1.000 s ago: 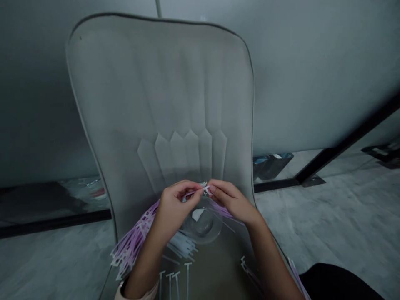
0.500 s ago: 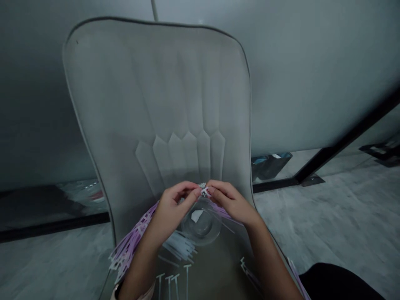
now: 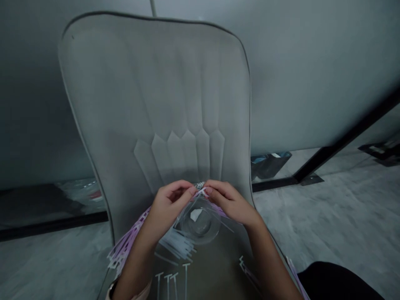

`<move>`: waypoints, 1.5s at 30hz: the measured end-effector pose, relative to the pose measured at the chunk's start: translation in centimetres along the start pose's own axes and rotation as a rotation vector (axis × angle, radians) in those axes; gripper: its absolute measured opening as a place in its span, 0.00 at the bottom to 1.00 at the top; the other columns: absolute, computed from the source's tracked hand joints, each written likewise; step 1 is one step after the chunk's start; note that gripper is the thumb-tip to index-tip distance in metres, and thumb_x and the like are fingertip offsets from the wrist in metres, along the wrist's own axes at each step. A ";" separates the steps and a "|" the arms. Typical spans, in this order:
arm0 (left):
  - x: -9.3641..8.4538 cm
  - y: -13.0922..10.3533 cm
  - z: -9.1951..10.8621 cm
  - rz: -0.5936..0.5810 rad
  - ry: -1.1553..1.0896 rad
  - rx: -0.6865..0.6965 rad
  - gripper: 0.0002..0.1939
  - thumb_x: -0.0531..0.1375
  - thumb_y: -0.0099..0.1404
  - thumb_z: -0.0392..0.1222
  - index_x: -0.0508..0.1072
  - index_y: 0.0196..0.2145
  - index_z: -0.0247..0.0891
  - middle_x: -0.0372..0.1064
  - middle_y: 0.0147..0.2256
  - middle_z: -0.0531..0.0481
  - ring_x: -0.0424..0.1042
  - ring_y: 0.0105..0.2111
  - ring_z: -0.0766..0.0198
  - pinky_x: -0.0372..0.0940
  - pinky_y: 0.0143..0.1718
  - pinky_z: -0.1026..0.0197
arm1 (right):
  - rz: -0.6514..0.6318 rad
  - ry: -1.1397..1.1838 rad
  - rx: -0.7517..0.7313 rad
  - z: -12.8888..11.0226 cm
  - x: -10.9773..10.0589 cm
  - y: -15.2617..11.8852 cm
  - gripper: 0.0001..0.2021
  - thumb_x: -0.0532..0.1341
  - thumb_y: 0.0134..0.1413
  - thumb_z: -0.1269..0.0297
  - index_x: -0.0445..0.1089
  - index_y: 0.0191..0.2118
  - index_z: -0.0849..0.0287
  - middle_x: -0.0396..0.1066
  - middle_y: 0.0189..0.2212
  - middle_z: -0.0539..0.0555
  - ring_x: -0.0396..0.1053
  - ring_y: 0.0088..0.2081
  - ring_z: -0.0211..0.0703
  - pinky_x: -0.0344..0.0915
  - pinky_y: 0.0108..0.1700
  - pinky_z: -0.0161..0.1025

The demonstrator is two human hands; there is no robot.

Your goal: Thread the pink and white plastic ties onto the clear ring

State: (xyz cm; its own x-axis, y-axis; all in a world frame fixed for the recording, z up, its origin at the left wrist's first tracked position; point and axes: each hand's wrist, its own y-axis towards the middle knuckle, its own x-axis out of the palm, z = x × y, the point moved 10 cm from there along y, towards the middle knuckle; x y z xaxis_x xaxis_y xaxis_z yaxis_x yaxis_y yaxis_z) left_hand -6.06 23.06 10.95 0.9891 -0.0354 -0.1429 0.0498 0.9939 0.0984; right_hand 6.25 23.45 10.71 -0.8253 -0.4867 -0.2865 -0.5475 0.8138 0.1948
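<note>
Above a clear round bowl [image 3: 208,236], my left hand [image 3: 171,202] and my right hand [image 3: 229,202] meet almost fingertip to fingertip. Both are closed in a pinch on a small white T-ended plastic stick [image 3: 201,191], mostly hidden by the fingers. A white scrap [image 3: 196,214] shows in the bowl. Purple T-ended sticks [image 3: 126,246] fan out left of my left forearm, and others lie behind my right hand. Beside the bowl rests a bundle of white sticks [image 3: 178,243]. Several single T-ended sticks [image 3: 186,277] lie at the near side of the seat.
The grey padded chair [image 3: 156,83] has a tall backrest behind my hands; its seat [image 3: 215,271] carries the things. Behind stands a grey panel [image 3: 312,75] with a dark bottom rail. A dark box [image 3: 270,166] sits at right, and clear plastic wrapping [image 3: 84,193] at left.
Both hands stay close together above the bowl. The left fingertips have drawn slightly leftward from the right ones, showing more of the white stick between them. The view has shifted slightly.
</note>
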 end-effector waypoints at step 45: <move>-1.8 -0.6 1.8 0.076 0.121 0.205 0.17 0.64 0.59 0.41 0.70 0.46 0.41 0.73 0.39 0.50 0.71 0.41 0.60 0.63 0.47 0.56 | 0.115 -0.007 0.005 -2.2 -0.8 -0.9 0.17 0.49 0.69 0.57 0.61 0.29 0.58 0.62 0.20 0.46 0.61 0.23 0.35 0.57 0.29 0.34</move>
State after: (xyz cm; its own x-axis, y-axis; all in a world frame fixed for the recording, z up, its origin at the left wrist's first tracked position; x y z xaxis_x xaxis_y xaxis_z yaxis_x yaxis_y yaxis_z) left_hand -7.56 22.38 12.92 0.9678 0.0634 -0.2435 0.0155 0.9509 0.3090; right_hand 7.10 22.39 12.80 -0.8814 -0.3881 -0.2694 -0.4490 0.8656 0.2217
